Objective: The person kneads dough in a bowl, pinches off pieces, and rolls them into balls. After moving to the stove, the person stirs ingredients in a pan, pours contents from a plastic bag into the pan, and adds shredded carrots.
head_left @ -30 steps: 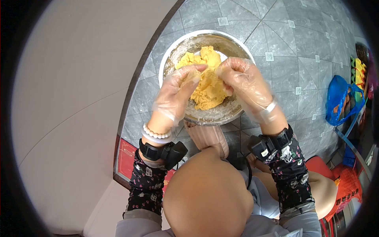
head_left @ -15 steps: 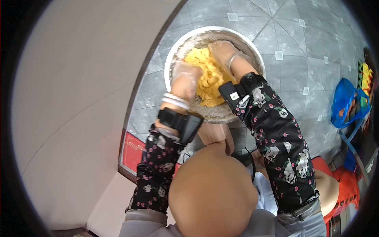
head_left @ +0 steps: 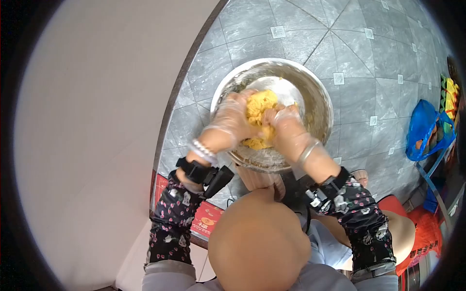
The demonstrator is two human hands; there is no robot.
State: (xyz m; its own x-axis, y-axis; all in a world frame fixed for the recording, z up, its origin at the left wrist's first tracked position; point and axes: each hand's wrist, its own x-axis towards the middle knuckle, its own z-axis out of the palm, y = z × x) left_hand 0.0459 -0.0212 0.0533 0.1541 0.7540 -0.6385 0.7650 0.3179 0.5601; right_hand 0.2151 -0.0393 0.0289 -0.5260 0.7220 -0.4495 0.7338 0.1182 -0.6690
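Note:
A mass of yellow dough [head_left: 260, 103] sits in a wide metal basin [head_left: 318, 99] whose walls are smeared with pale residue. My left hand [head_left: 232, 116], in a clear plastic glove, grips the dough from its left side. On the right, my right hand [head_left: 286, 127], also gloved, has its fingers curled into the dough. Both hands are close together over the near half of the basin. Part of the dough is hidden beneath the fingers. White flour-like residue [head_left: 286, 87] shows on the basin's far floor.
Grey floor tiles [head_left: 349, 106] surround the basin. A pale panel [head_left: 97, 121] with a dark edge stands at the left. A blue plastic bag [head_left: 421, 131] lies at the right, above a red bag [head_left: 424, 233]. A red mat [head_left: 206, 220] shows near my knee.
Both hands have come together on the dough, which is now gathered into a more compact lump. My right hand has moved nearer to me. The basin appears lower in view.

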